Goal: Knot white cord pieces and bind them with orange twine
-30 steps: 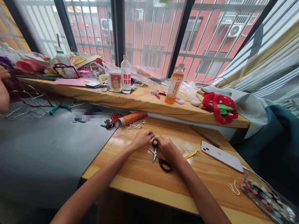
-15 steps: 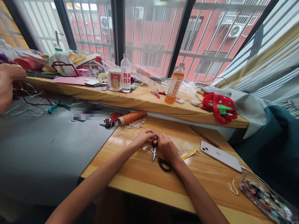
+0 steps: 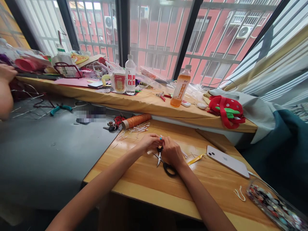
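My left hand (image 3: 151,141) and my right hand (image 3: 171,149) meet fingertip to fingertip just above the wooden table. A small turquoise bead (image 3: 160,138) shows at the fingertips of my left hand, which is closed in a pinch. The fingers of my right hand are closed too, right beside the bead; what they grip is hidden. Below both hands lies a pair of black-handled scissors (image 3: 170,170) with its blades apart, one handle partly covered by the hands. A yellow ribbon (image 3: 196,159) lies to the right of my right wrist.
An orange thread spool (image 3: 136,121) and white cord pieces (image 3: 139,128) lie behind. To the right are a phone (image 3: 227,161) and a box of beads (image 3: 274,205). Bottles, including an orange drink bottle (image 3: 181,86), stand on the sill. Another person's hand (image 3: 6,73) is at far left.
My fingertips have shifted slightly together around the turquoise bead, and a round light-brown spot below them is now covered. The other person's hand has moved a little left.
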Available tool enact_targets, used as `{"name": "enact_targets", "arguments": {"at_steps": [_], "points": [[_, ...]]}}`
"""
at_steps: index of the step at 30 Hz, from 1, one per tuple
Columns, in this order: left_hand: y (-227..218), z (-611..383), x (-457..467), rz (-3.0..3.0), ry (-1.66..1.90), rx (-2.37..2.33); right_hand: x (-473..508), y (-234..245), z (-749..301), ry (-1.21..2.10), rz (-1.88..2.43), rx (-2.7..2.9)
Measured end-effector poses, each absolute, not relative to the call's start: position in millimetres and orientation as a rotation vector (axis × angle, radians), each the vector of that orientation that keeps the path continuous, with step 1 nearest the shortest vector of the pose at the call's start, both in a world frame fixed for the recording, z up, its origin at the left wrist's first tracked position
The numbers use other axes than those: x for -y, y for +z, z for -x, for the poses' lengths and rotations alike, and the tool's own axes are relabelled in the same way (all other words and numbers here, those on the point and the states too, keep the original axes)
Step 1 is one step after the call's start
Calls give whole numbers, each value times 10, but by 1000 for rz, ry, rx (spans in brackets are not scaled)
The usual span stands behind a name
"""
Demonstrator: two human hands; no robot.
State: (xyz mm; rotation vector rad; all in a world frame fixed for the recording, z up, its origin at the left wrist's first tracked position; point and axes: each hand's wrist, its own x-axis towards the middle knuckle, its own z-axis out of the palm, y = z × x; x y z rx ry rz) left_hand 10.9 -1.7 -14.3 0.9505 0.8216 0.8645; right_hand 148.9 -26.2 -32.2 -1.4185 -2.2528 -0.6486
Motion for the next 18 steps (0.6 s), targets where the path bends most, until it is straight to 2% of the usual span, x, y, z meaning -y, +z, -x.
{"name": "enact_targets", "arguments": {"at_steps": [6,18], "points": [[-89,-121,42,-1043,886,-804,258,-339,-1482,-570,1401,2224],[-199,-125,-13,-1026,936,-804,237,-303,-1537,36,1194,2106]]}}
